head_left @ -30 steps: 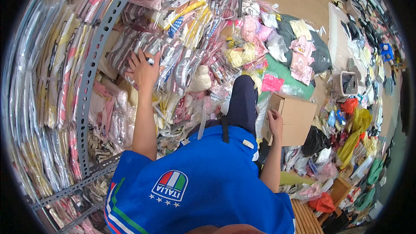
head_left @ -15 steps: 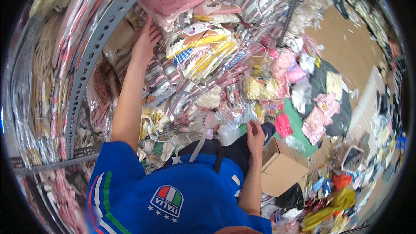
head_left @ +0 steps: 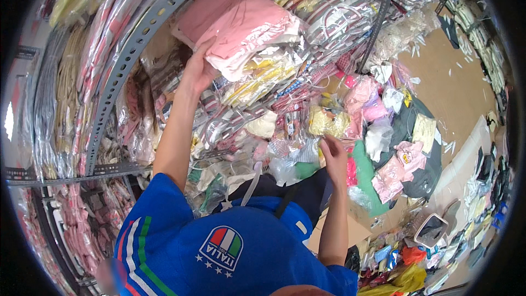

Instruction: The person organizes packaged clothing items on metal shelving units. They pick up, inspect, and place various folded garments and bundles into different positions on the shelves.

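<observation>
My left hand (head_left: 200,70) grips the near edge of a pink folded garment pack (head_left: 235,19) in clear plastic. The thumb lies on top and the other fingers are partly hidden beneath it. The pack rests over a stack of yellow and white bagged garments (head_left: 257,79) on the shelf. My right hand (head_left: 335,156) hangs in front of my body, loosely bent with fingers apart and nothing in it. Nearest to it is a pale yellow bagged bundle (head_left: 329,120), not held.
A grey perforated shelf upright (head_left: 129,55) stands left, with bagged clothes hanging beyond it. Loose pink garments (head_left: 402,164) and plastic bags lie on the floor at right, beside a cardboard box (head_left: 342,231). A white-rimmed tray-like object (head_left: 431,230) sits at lower right.
My left hand has moved from beside the stack to the pink pack and taken hold of its edge. The pack has shifted nearer over the yellow stack. My right hand has risen slightly.
</observation>
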`<state>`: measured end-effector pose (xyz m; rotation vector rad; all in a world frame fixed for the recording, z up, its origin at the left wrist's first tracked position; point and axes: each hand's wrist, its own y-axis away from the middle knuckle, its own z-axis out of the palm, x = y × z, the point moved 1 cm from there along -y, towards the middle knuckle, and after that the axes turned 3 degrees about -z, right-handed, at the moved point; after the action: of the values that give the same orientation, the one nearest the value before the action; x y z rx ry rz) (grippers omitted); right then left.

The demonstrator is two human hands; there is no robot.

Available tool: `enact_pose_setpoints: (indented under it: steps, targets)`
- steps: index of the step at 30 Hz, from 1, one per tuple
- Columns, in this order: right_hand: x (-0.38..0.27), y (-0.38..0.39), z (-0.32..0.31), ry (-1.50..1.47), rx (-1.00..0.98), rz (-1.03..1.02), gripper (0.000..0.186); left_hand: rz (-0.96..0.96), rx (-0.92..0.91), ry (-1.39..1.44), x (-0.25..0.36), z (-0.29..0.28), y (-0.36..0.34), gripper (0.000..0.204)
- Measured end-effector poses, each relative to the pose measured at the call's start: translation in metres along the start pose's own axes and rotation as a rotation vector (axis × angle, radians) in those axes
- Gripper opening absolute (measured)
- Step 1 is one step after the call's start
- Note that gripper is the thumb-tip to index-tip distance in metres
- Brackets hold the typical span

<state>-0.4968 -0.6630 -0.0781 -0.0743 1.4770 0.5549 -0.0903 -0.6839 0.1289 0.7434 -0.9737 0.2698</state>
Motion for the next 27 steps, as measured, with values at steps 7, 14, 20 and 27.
enact_pose_setpoints:
  steps: [7,14,20,27]
  targets:
    - [-0.090,-0.016,0.094,-0.938,-0.172,-0.066,0.071,-0.047,-0.181,-0.102,-0.115,0.002,0.087,0.051]
    - [-0.080,0.061,0.096,-0.747,0.527,-0.167,0.065,-0.210,-0.506,-0.329,-0.157,-0.012,0.139,0.059]
    - [-0.112,0.098,0.079,-0.207,0.657,-0.395,0.047,-0.769,-0.839,-0.568,-0.197,-0.039,0.142,0.084]
    - [-0.158,0.136,0.125,0.851,0.138,-0.845,0.038,-0.787,-0.955,0.461,-0.216,-0.024,0.133,0.123]
